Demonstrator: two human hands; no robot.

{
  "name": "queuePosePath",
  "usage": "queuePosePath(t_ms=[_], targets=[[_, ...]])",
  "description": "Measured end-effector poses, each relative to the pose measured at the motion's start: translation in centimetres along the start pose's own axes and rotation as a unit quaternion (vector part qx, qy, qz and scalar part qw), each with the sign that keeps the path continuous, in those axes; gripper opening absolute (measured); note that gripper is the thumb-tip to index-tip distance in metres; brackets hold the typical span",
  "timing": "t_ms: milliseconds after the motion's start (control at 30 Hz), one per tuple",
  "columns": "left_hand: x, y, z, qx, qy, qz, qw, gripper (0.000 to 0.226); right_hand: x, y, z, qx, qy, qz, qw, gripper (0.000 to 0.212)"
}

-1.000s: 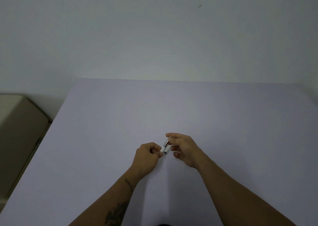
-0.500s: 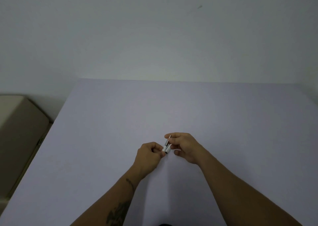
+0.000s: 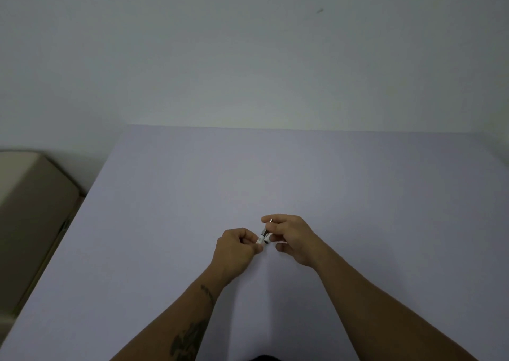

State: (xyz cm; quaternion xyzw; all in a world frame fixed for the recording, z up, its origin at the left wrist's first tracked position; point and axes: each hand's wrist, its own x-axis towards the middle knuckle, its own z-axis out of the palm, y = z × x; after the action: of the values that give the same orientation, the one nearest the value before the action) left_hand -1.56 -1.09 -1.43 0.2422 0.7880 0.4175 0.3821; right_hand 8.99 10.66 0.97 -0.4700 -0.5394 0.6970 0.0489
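Pinched between both hands, the small white and silver piece hangs just above the table, near its front middle. The left hand grips the white end and the right hand the silver end. It seems two parts are being joined or separated; the next move needs a straight, gentle force along the piece.

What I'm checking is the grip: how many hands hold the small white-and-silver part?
2. The left hand pinches the white lower end of the white-and-silver part; the right hand pinches its silver upper end. Fingers hide some of it.
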Motion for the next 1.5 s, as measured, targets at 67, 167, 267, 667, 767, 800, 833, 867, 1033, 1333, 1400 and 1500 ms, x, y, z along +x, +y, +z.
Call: queuePosePath(t_ms=[67, 167, 267, 667, 767, 800, 833, 867, 1033, 1333, 1400, 1500], targets=[[0.0, 0.1, 0.0, 0.001, 0.0, 0.004, 1.0, 0.002, -0.1, -0.1, 0.0, 0.008, -0.003, 0.0, 1.0, 0.021], [0.0, 0.4, 0.1, -0.002, 0.002, 0.012, 1.0, 0.003, 0.1, -0.1, 0.1, 0.009, 0.026, -0.006, 1.0, 0.015], [0.0, 0.5, 0.1, -0.002, 0.002, 0.019, 1.0, 0.002, 0.4, 0.3, 0.4, -0.008, 0.057, -0.019, 0.998, 0.021], [0.1, 0.7, 0.2, -0.002, -0.007, 0.022, 1.0, 0.005, -0.4, 0.1, -0.8, 0.087, -0.028, 0.023, 0.996, 0.02], [0.2, 0.7, 0.3, 0.0, -0.006, 0.021, 1.0, 0.005, -0.3, 0.1, -0.3, 0.057, 0.016, 0.011, 0.998, 0.013], [0.2, 0.7, 0.4, 0.0, -0.006, 0.021, 1.0, 0.005, -0.2, 0.2, -0.1, 0.041, 0.036, 0.003, 0.999, 0.013], [0.2, 0.7, 0.4, 0.001, -0.007, 0.02, 1.0, 0.006, -0.1, 0.4, 0.2, 0.026, 0.057, -0.006, 0.998, 0.017], [0.2, 0.6, 0.4, 0.002, -0.008, 0.02, 1.0, 0.008, 0.0, 0.6, 0.5, 0.008, 0.074, -0.016, 0.997, 0.02], [0.1, 0.0, 0.4, 0.011, -0.008, 0.018, 1.0, 0.011, -0.4, 1.6, 0.6, 0.047, 0.033, 0.004, 0.998, 0.007], [0.4, 0.3, 0.4, 0.013, -0.011, 0.018, 1.0, 0.004, -0.1, 1.4, 0.5, 0.048, 0.062, 0.003, 0.997, 0.016], [0.5, 0.3, 0.4, 0.016, -0.011, 0.021, 1.0, 0.003, 0.1, 1.5, 1.0, 0.025, 0.08, -0.016, 0.996, 0.017], [0.6, 0.2, 0.2, 0.014, -0.009, 0.022, 1.0, 0.006, 0.1, 1.6, 1.3, 0.022, 0.061, -0.016, 0.998, 0.013]])
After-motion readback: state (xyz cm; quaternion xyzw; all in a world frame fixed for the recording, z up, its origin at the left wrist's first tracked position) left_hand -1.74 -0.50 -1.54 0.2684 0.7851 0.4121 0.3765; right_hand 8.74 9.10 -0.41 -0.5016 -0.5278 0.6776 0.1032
